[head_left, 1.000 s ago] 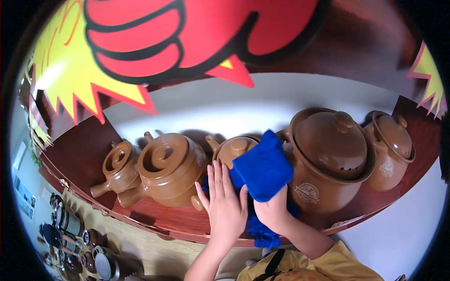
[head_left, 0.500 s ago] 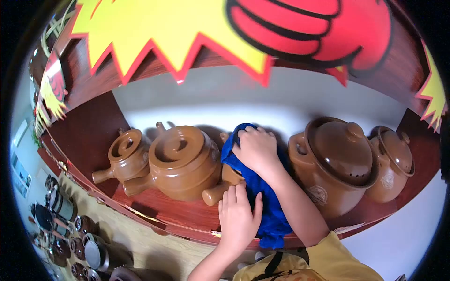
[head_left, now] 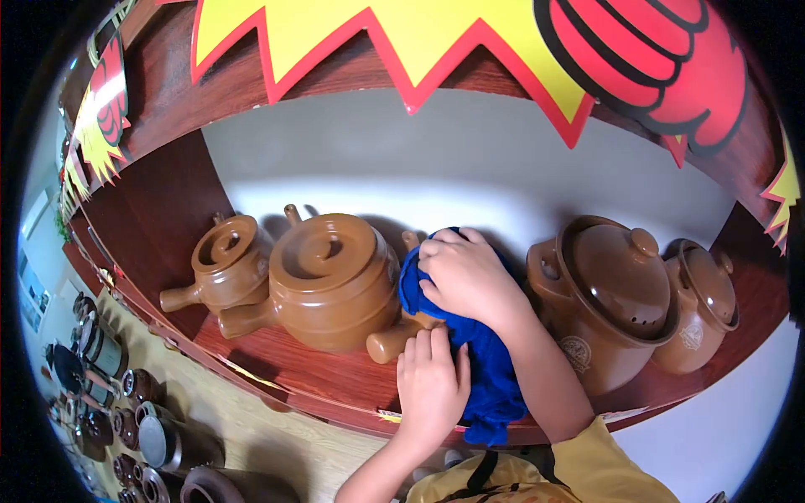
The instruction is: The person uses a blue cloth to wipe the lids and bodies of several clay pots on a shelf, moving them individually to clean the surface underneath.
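A brown clay pot (head_left: 412, 321) stands mid-shelf, mostly hidden under a blue cloth (head_left: 489, 373). Its stubby side handle (head_left: 390, 344) sticks out to the lower left. My right hand (head_left: 464, 272) is closed on the cloth with bent fingers, over the top of the pot. My left hand (head_left: 432, 377) lies lower, its fingertips hooked against the pot beside the handle and its thumb apart, next to the hanging cloth. The cloth drapes down over the shelf's front edge.
Left of my hands sit a large lidded pot (head_left: 333, 281) and a smaller one (head_left: 225, 260). To the right are a big lidded pot (head_left: 616, 293) and a smaller lidded pot (head_left: 700, 302). A yellow-red cutout (head_left: 360, 38) hangs above. Dark pots (head_left: 168, 440) stand on the floor.
The view has shifted and tilted a little, so the cutout sits higher and further right. My right hand stays on the cloth over the pot; my left hand holds nearly the same place.
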